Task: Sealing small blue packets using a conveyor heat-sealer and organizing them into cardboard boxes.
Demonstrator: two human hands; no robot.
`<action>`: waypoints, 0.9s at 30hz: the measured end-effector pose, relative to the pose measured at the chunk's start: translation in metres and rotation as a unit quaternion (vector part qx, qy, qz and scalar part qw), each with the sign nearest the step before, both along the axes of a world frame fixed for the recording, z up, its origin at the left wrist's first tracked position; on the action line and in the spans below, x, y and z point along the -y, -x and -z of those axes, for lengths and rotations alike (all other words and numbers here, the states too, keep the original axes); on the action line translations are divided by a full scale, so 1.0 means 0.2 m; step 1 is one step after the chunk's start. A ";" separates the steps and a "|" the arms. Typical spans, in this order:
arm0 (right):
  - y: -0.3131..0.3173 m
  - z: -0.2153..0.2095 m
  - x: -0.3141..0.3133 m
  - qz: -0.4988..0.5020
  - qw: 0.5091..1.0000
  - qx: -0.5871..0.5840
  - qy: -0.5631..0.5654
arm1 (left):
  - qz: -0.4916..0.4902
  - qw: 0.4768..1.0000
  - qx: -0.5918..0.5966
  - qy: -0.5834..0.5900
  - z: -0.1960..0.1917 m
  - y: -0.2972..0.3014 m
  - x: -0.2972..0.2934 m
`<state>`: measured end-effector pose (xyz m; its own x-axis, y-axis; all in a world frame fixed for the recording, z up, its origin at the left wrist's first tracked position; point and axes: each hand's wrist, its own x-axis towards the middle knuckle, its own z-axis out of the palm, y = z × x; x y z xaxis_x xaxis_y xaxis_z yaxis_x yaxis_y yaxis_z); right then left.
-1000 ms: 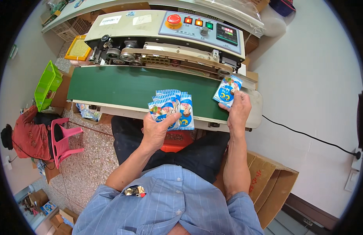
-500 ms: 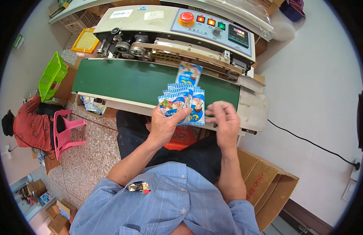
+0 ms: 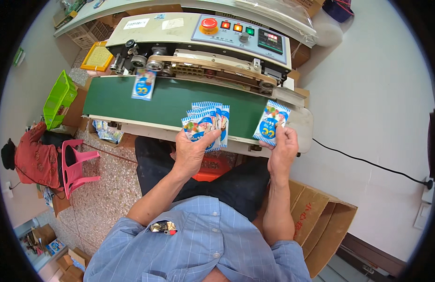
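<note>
A fanned stack of blue-and-white packets (image 3: pixel 202 123) is gripped in my left hand (image 3: pixel 191 152), thumb on top, over the near edge of the machine. My right hand (image 3: pixel 283 148) pinches a single packet (image 3: pixel 272 123) by its lower end and holds it upright near the right end of the green conveyor belt (image 3: pixel 180 96). Another packet (image 3: pixel 143 85) stands at the left part of the belt, its top edge in under the rollers of the band sealing machine (image 3: pixel 198 44).
A red stop button and lit switches sit on the control panel (image 3: pixel 241 35). To my right stands an open cardboard box (image 3: pixel 316 225). A green basket (image 3: pixel 61 98) and a pink chair (image 3: pixel 79 169) with a seated person (image 3: pixel 36 152) are at left.
The packet in the sealer has travelled left along the belt. My right hand, formerly empty beside the stack, now holds one packet farther right. The view has shifted slightly.
</note>
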<state>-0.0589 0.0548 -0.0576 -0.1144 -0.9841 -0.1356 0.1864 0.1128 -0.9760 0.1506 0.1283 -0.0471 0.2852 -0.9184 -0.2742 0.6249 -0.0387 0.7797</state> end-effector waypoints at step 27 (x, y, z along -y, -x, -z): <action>-0.22 -0.04 -0.11 -0.207 0.976 0.071 -0.013 | 0.031 0.999 -0.026 -0.001 0.01 0.07 0.05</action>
